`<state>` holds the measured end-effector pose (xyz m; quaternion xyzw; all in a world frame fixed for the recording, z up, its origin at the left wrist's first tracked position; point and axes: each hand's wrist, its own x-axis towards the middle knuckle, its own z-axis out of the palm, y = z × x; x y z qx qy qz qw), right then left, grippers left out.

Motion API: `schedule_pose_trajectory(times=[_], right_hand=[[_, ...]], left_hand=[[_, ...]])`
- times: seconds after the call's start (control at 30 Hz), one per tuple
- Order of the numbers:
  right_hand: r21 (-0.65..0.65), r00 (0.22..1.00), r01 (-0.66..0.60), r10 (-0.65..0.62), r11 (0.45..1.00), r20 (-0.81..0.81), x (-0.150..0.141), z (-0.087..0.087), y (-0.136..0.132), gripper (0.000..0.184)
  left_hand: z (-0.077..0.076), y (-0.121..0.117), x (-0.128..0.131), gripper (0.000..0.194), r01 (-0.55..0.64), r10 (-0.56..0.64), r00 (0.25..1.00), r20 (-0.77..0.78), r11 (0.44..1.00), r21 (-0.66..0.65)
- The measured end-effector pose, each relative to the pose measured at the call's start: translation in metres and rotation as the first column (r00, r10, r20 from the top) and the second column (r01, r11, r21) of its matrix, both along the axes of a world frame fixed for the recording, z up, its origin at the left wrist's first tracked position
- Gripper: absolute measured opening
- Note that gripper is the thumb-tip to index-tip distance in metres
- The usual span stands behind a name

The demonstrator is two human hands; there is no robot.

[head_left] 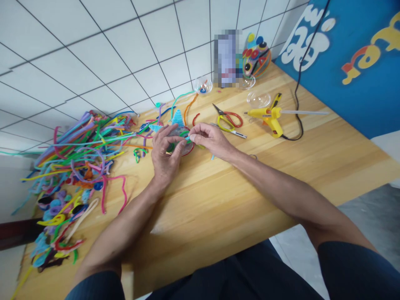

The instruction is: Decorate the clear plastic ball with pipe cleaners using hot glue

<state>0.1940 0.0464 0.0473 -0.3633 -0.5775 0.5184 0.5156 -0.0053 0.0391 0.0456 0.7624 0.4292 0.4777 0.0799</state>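
Observation:
Over the wooden table, my left hand (167, 152) and my right hand (211, 139) meet in front of me. Both pinch a small light blue pipe cleaner piece (187, 138) between thumb and fingers. Under and behind the fingers lies a coil of green pipe cleaner (171, 146), partly hidden by the left hand. Just beyond it are a light blue ridged pointed shape (177, 118) and a second light blue point (155, 128). To the right of my right hand lie scissors (229, 120) with red and yellow handles.
A large heap of coloured pipe cleaners (78, 141) spreads along the left. At the right lies a yellow glue gun (270, 118) with a glue stick and black cord (298, 83). Transparent plastic bowls (258, 100) and a bag of coloured pieces (254, 58) stand by the tiled wall (118, 46).

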Motion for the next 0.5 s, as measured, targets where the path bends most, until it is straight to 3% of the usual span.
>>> schedule_pose_trajectory(times=[0.5], right_hand=[[0.057,0.996,0.076,-0.078,0.996,0.039,-0.0038,-0.0052,-0.0003,0.021]], left_hand=[[-0.0007,-0.0024,0.0011,0.021,-0.032,0.032,0.999,-0.006,0.999,-0.001]])
